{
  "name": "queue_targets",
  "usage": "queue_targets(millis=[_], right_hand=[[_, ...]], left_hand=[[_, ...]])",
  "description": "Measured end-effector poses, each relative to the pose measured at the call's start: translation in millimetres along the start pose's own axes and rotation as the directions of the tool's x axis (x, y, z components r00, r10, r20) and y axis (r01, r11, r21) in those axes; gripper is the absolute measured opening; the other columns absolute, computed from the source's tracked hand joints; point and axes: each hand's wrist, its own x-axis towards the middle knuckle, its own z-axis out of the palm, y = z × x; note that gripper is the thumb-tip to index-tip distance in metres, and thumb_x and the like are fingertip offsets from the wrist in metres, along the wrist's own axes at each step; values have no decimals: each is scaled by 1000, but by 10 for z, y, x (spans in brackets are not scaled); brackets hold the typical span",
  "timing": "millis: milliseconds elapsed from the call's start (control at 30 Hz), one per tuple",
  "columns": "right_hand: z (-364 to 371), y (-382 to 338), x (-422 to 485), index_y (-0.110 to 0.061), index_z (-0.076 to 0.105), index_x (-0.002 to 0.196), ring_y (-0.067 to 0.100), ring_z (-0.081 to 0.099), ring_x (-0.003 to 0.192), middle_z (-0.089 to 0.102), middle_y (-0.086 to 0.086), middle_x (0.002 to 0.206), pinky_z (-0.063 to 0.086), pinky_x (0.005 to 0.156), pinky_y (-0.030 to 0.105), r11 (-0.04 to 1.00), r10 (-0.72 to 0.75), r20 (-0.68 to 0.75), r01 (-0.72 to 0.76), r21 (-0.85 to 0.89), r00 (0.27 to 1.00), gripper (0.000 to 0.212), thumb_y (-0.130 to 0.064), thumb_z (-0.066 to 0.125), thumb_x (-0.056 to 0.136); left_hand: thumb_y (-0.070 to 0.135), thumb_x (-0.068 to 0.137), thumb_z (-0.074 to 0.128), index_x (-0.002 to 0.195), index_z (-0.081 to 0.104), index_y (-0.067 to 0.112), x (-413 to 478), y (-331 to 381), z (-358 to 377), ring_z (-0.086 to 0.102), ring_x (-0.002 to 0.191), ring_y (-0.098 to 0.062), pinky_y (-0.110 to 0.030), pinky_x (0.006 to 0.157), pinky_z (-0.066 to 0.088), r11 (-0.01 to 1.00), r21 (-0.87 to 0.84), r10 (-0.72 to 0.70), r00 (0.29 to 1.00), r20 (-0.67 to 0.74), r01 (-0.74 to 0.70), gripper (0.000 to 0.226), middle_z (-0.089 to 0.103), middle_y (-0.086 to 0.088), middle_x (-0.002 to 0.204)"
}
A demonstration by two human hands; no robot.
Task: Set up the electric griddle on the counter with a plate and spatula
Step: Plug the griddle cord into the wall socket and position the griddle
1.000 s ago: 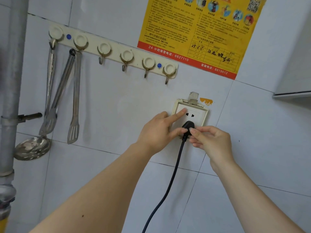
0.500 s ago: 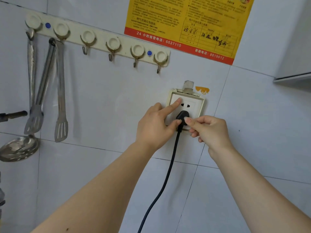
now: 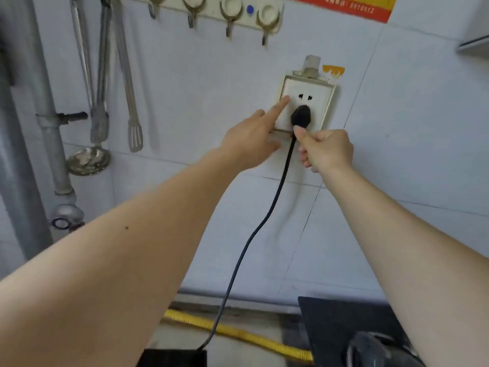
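Note:
A black plug (image 3: 300, 116) sits in the lower holes of the white wall socket (image 3: 322, 99). Its black cord (image 3: 254, 234) runs down to a black appliance edge (image 3: 172, 357) at the bottom of the frame. My left hand (image 3: 251, 140) presses its index fingertip on the socket plate's left side and holds nothing. My right hand (image 3: 326, 151) is closed, its thumb and fingers pinching the base of the plug where the cord begins. A slotted metal spatula (image 3: 135, 133) hangs from the hook rail (image 3: 232, 10) at the left. No plate is in view.
Metal tongs (image 3: 100, 123) and a skimmer ladle (image 3: 88, 160) hang beside the spatula. A grey pipe (image 3: 51, 133) runs down the left wall. Below, a yellow hose (image 3: 238, 332) lies along the counter, and a black stove top (image 3: 341, 321) with a dark round item (image 3: 375, 348) sits at the right.
The view has tipped downward, bringing the counter into sight. My right hand slid from the plug's body down to its base. My left index finger stays on the socket plate.

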Motion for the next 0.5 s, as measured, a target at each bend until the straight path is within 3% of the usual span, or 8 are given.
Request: queue_targets(millis=[133,233,367,500], right_hand=[[239,428,-757,-17,63,53,2,56,37,61,-8,43,41,40,13,990,10,113,-26,138,994,40,-44,68,82],[424,897,-1356,-9,67,60,0,55,37,62,-6,45,41,39,12,972,122,258,-168,165,958,35,-32,67,86],[690,1501,-1984,-11,70,78,8,58,46,67,0,59,43,43,18,942,299,425,-336,13,854,25,-33,64,89],[1080,1938,-2373,-18,61,107,11,56,47,68,4,66,43,40,19,884,447,575,-435,-170,685,29,-39,66,87]], left_hand=[[30,88,60,145,26,34,-917,-345,206,59,87,-14,-32,78,48,990,-117,-73,997,1,72,67,55,2,112],[29,88,62,138,44,27,-1891,-638,518,57,95,-13,-22,82,42,976,-136,-135,965,226,169,54,54,1,114],[37,87,61,138,43,31,-2969,-989,801,49,119,-16,-29,95,42,923,-57,-324,848,419,380,54,50,2,129],[53,81,61,145,30,28,-3610,-1321,878,35,135,-24,-41,109,35,800,109,-548,644,534,590,75,38,-4,147]])
